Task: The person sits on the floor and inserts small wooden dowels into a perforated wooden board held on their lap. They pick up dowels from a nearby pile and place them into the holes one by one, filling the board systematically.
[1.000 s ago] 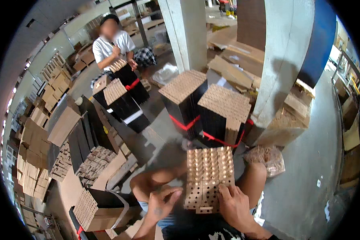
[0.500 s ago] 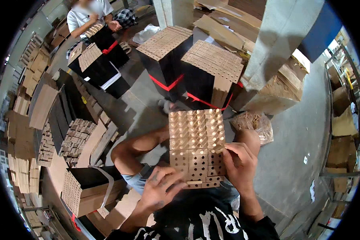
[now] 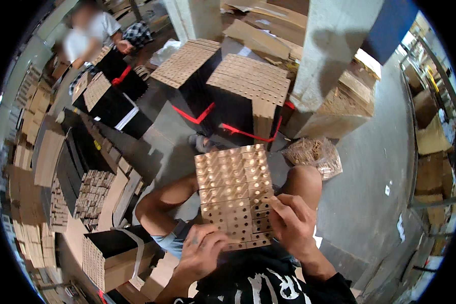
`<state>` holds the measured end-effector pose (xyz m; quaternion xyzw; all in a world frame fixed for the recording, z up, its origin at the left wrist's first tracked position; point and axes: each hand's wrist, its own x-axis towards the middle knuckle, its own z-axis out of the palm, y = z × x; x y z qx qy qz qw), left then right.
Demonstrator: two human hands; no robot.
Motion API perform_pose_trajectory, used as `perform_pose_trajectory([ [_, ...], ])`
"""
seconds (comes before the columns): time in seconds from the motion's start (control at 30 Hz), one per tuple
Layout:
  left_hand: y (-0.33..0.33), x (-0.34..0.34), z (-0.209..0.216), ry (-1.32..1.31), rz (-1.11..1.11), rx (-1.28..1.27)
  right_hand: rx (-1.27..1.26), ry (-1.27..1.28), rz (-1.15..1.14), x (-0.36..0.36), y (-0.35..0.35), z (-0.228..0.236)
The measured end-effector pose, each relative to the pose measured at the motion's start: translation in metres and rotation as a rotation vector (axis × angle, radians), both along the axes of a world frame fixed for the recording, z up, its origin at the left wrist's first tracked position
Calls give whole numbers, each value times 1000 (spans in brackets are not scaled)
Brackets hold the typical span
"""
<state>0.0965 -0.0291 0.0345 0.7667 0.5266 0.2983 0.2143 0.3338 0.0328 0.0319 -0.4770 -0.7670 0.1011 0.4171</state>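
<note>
A block of light-brown wooden strips, drilled with rows of holes, rests upright between my legs. Pale wooden dowels stand in the holes of its far rows, while the nearer rows show dark holes. My right hand is at the block's right edge, thumb and fingers pinched by the last dowels; what lies between the tips is mostly hidden. At the near left corner my left hand is curled, somewhat blurred, with a pale dowel at its fingertips.
A clear bag of dowels lies beyond my right knee. Black-sided stacks with drilled tops stand ahead, bound with red straps. Another person works at the far left. Wood strips are piled at left; a concrete pillar rises ahead.
The view has shifted, so the block appears farther left and slightly turned. My left hand's fingers have curled in closer at the near corner. My right hand stays at the block's right edge.
</note>
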Motion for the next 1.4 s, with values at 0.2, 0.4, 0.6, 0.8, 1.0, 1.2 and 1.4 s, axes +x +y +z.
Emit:
perform_pose_trajectory([
  [0.2,-2,-2,4,-158,29,-145,-26,91,50,-1,3,2],
  [0.4,-5,-12,8,-541,284,-403,-7,73,198,3,5,-10],
  [0.6,14,-11,13,-387,262,-368,-51,128,197,-1,3,-24],
  [0.8,13,-11,9,-390,287,-368,-164,255,144,-1,9,-18],
  [1.0,13,-17,12,-416,269,-376,-342,512,-8,12,17,-18],
  [1.2,0,-26,7,-555,367,-394,-214,320,70,7,22,-16],
  [1.4,-4,-39,4,-509,410,-283,-72,-170,198,12,22,-1],
])
